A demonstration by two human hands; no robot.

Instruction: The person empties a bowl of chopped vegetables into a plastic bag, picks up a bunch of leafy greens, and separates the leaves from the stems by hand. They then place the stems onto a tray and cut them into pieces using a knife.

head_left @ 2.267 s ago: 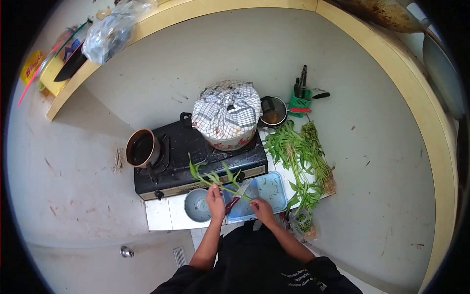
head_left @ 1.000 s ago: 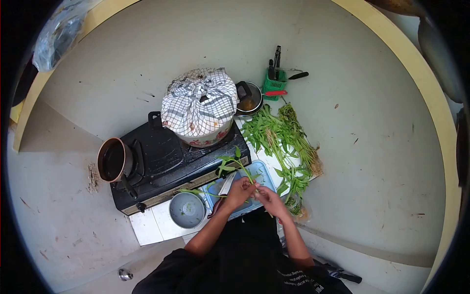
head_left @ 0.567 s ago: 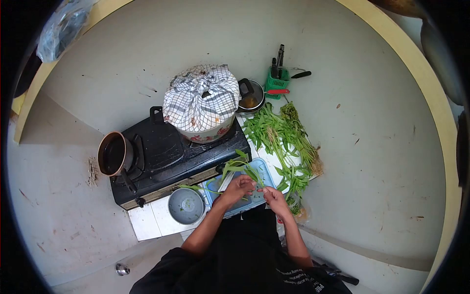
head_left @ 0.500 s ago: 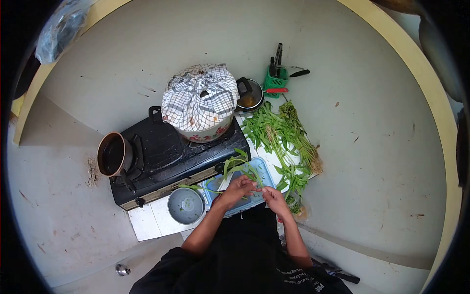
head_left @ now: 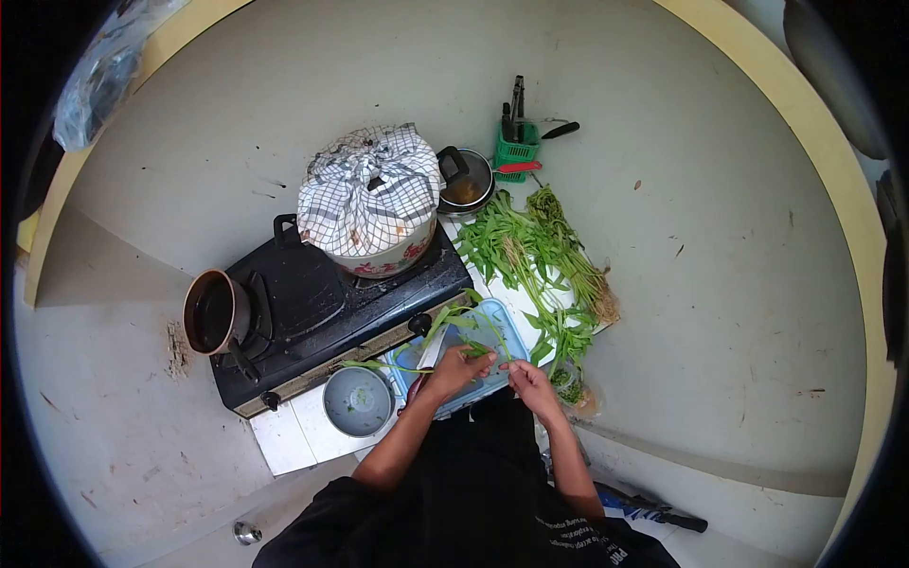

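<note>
Leafy green stems (head_left: 453,322) are gripped in my left hand (head_left: 458,370), over a light blue tray (head_left: 512,327). My right hand (head_left: 529,381) pinches a thin green stem at the tray's right side, a short gap from my left fingertips. Part of a knife-like blade shows beside my left hand, its handle partly hidden by that hand. Left of the tray stands a grey bowl (head_left: 359,401) with small green bits inside. A large heap of leafy greens (head_left: 530,256) lies behind and right of the tray.
A black stove (head_left: 303,293) carries a cloth-wrapped pot (head_left: 369,194) and a brown saucepan (head_left: 216,312). Behind the greens are a lidded pan (head_left: 466,182) and a green basket (head_left: 516,151) of utensils. Walls enclose the corner.
The view has shifted slightly, moving the stove and greens a little leftward. My fingertips are a bit farther apart, and the leafy stems in my left hand hang lower and more to the left.
</note>
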